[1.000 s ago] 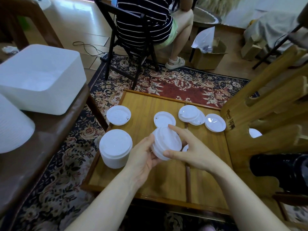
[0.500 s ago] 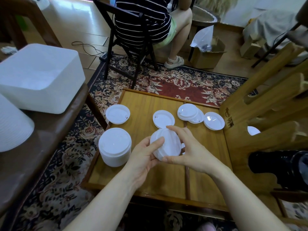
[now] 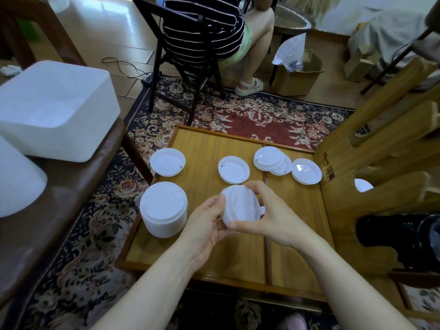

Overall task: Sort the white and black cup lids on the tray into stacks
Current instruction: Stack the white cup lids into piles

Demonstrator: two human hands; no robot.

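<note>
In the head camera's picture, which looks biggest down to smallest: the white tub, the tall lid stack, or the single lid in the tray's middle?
1. White tub
2. Lid stack
3. Single lid
Farther from the camera than the stack, so unsure.

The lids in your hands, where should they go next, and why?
Probably onto the tall white stack at the tray's left edge. Both the left hand and right hand grip a small bundle of white lids, and that stack is the nearest same-coloured pile.

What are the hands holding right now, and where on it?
Both the left hand and right hand grip a small stack of white lids by its rim, opposite sides.
</note>
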